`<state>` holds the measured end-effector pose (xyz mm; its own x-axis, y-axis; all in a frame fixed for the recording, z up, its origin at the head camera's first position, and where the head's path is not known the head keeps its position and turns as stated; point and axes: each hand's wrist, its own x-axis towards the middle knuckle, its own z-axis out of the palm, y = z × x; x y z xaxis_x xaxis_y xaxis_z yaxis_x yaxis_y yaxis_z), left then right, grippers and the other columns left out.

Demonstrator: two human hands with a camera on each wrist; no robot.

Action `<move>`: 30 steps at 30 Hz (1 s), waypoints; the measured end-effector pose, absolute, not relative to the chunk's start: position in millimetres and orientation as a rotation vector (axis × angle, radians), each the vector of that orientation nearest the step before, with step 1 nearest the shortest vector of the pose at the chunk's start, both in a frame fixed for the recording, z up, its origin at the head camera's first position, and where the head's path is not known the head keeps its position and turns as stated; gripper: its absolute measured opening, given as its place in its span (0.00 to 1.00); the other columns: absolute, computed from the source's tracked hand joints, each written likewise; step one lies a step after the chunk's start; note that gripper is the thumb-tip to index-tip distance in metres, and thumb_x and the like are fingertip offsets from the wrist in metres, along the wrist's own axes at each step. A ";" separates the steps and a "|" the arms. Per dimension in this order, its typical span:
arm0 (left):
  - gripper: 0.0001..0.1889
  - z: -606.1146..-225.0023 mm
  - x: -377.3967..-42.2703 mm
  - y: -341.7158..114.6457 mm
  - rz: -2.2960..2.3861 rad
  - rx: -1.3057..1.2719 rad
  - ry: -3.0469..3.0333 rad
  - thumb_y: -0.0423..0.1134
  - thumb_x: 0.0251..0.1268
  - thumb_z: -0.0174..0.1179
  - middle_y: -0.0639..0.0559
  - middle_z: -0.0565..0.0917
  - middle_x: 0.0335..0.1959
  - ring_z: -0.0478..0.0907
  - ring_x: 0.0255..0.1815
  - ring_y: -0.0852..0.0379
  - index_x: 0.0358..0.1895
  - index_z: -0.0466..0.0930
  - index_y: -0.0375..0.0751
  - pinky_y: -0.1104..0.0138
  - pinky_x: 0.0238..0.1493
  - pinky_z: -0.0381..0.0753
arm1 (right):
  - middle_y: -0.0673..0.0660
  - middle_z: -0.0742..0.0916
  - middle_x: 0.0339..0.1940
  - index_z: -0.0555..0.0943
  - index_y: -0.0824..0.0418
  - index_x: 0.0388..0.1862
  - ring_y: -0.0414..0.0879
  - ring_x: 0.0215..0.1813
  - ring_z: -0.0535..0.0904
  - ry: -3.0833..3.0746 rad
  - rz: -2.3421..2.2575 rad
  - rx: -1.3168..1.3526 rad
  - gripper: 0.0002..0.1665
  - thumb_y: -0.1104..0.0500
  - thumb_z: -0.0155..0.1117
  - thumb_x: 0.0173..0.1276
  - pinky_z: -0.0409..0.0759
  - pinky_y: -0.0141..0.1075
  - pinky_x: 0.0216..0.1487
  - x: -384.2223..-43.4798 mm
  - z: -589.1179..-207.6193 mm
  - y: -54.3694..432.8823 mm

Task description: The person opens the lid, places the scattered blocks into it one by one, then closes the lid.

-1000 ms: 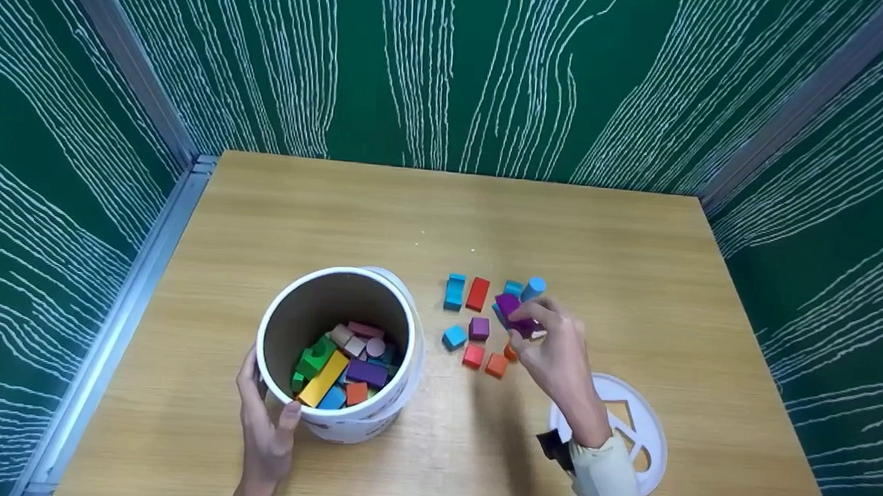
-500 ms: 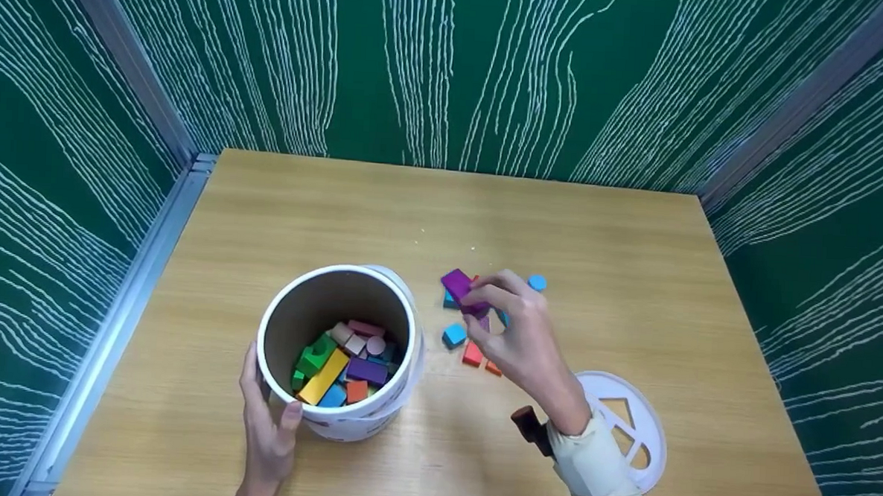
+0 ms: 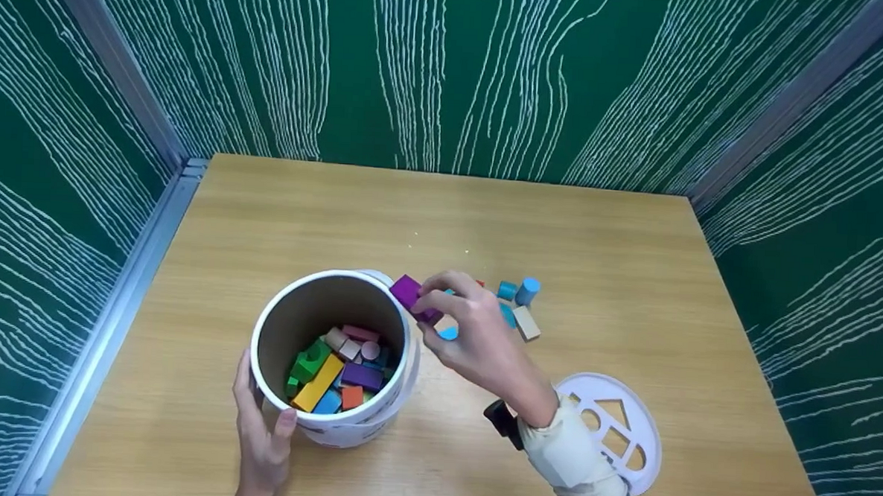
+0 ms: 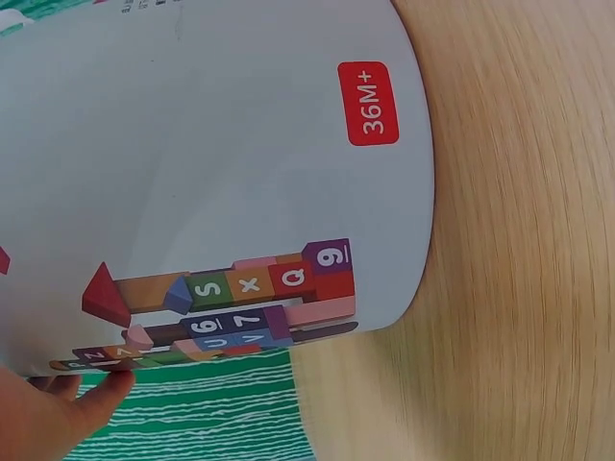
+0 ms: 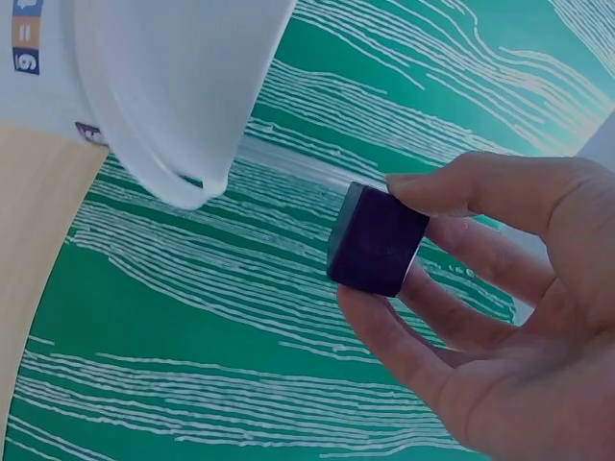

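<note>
My right hand pinches a purple block between thumb and fingers, just right of the bucket's rim. In the right wrist view the same block looks dark, near the bucket's white handle. A white bucket stands upright on the table, partly filled with coloured wooden blocks such as a yellow bar and a green piece. My left hand holds the bucket at its left side, thumb by the rim. The left wrist view shows the bucket's printed wall and part of that hand.
Behind my right hand lie loose blocks, including a blue cylinder and a plain wooden block; others are partly hidden. A white lid with shaped holes lies at right on the wooden table. Green patterned walls enclose the table.
My right hand has carried the purple block leftward from the loose blocks to beside the bucket's rim. The left hand stays on the bucket. The view has shifted slightly.
</note>
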<state>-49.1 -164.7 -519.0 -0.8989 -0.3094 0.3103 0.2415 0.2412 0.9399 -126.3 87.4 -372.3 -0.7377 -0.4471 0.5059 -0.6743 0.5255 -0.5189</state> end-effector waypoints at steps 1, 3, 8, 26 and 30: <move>0.40 -518.8 -49.2 -165.0 -1.701 0.065 -2.086 0.40 0.59 0.53 0.48 0.51 0.75 0.51 0.71 0.48 0.75 0.45 0.48 0.43 0.68 0.50 | 0.54 0.80 0.42 0.85 0.60 0.33 0.41 0.40 0.78 -2.473 1.029 0.941 0.08 0.68 0.71 0.53 0.80 0.28 0.41 -126.3 -372.0 85.0; 0.40 -518.6 -49.1 -165.6 -1.699 0.068 -2.092 0.41 0.59 0.53 0.49 0.51 0.75 0.51 0.71 0.48 0.75 0.45 0.49 0.43 0.68 0.50 | 0.54 0.81 0.43 0.85 0.59 0.34 0.42 0.42 0.77 -2.515 1.008 0.947 0.09 0.67 0.71 0.53 0.80 0.27 0.42 -126.3 -371.3 79.9; 0.40 -517.1 -49.5 -166.7 -1.699 0.040 -2.084 0.41 0.60 0.53 0.49 0.52 0.75 0.51 0.71 0.49 0.75 0.46 0.50 0.43 0.68 0.51 | 0.53 0.81 0.46 0.86 0.57 0.37 0.43 0.46 0.76 -2.601 0.955 0.988 0.09 0.64 0.71 0.55 0.79 0.27 0.44 -126.9 -370.3 66.2; 0.39 -518.6 -49.2 -167.7 -1.694 -0.009 -2.066 0.40 0.60 0.51 0.47 0.52 0.74 0.50 0.72 0.47 0.75 0.45 0.46 0.44 0.69 0.49 | 0.55 0.81 0.45 0.86 0.61 0.36 0.45 0.47 0.76 -2.651 0.959 1.201 0.06 0.63 0.68 0.58 0.79 0.27 0.46 -132.6 -388.0 38.3; 0.39 -519.1 -47.5 -167.4 -1.693 0.010 -2.076 0.39 0.60 0.51 0.47 0.52 0.75 0.51 0.72 0.47 0.75 0.45 0.47 0.46 0.69 0.49 | 0.55 0.81 0.46 0.86 0.60 0.38 0.45 0.47 0.77 -2.713 0.905 1.211 0.09 0.62 0.69 0.57 0.80 0.27 0.45 -133.2 -392.3 34.0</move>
